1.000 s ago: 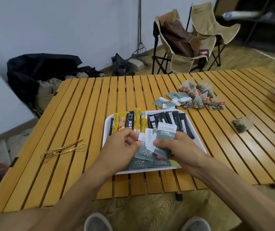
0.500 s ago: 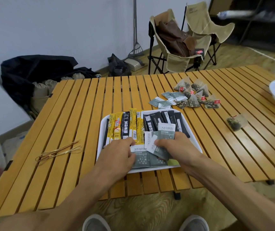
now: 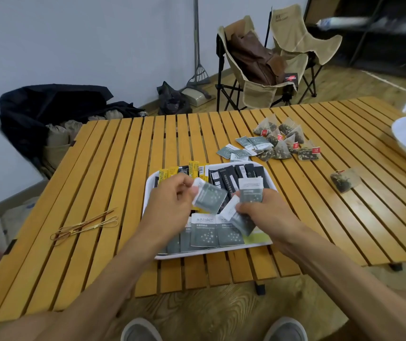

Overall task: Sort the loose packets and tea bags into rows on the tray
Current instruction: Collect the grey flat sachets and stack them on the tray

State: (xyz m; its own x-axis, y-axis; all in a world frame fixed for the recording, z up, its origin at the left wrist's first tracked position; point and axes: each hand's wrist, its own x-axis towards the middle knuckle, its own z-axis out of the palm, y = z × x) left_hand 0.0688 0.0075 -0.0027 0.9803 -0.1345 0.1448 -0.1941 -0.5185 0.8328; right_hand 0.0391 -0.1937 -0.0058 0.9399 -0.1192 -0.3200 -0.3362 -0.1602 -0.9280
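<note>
left hand [image 3: 170,205] pinches 1 grey packet [image 3: 209,197] | right hand [image 3: 263,212] grips 2 grey packets [image 3: 250,191] | tray [image 3: 151,185] below both hands | tea bags [image 3: 280,141] beyond right hand

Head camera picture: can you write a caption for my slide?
Left hand and right hand hold grey packets above the white tray.

Grey packets [image 3: 205,236] lie in a row at the white tray's [image 3: 149,190] near edge.
</note>
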